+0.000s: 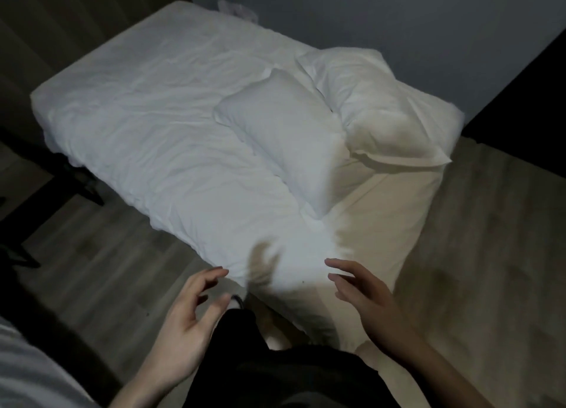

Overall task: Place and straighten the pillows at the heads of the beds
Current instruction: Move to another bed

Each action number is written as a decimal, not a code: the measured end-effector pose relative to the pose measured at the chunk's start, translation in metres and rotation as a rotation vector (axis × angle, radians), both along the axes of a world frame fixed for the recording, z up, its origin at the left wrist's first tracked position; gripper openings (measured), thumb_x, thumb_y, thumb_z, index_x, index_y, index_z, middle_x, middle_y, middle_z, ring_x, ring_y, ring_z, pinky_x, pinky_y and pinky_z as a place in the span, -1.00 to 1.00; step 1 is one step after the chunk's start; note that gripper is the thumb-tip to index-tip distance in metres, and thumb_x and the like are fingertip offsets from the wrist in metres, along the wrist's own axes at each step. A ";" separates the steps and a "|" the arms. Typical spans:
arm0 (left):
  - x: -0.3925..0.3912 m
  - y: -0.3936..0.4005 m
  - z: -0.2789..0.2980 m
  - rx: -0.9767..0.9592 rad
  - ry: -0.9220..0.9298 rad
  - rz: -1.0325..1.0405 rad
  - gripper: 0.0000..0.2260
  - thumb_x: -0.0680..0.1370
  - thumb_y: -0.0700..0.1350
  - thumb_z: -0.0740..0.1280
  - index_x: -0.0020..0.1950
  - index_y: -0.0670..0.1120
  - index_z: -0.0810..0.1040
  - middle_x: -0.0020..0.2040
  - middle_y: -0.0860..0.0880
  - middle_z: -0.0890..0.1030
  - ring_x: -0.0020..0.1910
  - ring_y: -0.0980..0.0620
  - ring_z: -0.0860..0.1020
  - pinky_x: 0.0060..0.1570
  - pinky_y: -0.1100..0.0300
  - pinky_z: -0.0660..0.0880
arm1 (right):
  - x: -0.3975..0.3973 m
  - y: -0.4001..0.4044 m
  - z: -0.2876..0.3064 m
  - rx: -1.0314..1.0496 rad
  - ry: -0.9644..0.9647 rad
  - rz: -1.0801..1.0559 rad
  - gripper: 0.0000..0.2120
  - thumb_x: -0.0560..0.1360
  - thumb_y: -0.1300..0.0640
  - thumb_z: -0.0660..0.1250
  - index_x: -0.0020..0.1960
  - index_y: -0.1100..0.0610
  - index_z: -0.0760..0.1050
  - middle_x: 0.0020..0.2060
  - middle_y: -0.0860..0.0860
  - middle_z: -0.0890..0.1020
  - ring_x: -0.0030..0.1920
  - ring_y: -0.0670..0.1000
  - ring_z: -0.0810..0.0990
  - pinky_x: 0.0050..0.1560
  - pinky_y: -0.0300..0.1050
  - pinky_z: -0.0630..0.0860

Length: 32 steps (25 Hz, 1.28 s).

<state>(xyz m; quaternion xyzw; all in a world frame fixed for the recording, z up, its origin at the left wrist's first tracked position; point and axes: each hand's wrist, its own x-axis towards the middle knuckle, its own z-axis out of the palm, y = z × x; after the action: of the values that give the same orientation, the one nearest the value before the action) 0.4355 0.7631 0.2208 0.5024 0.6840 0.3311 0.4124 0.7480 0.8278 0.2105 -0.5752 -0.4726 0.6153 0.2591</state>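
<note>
Two white pillows lie at the right end of a single bed. The nearer pillow rests askew, partly on the rumpled white duvet. The larger pillow sits behind it against the grey wall, tilted and creased. My left hand hovers above the floor just off the bed's near edge, fingers spread, holding nothing. My right hand hangs over the bed's near edge, fingers apart, also empty. Neither hand touches a pillow.
A wooden floor runs along the bed's near side. A second bed or mat with a beige cover lies to the right. Dark furniture legs stand at the left. My dark trousers and a foot show below.
</note>
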 end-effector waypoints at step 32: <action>0.019 0.370 -0.197 -0.634 0.080 -0.362 -0.68 0.58 0.10 0.40 0.22 -0.07 0.59 0.22 -0.08 0.62 0.17 -0.10 0.60 0.18 0.02 0.54 | -0.047 0.156 -0.147 -0.323 -0.140 -0.528 -0.77 0.69 0.06 0.31 0.33 -0.04 0.58 0.32 -0.01 0.60 0.21 -0.02 0.62 0.16 0.02 0.60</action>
<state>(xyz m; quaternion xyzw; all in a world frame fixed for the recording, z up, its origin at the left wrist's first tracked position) 0.4549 1.1334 0.0233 0.4754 0.6681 0.0044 0.5723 0.7013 0.9837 0.0634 -0.7526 -0.2198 0.5530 0.2821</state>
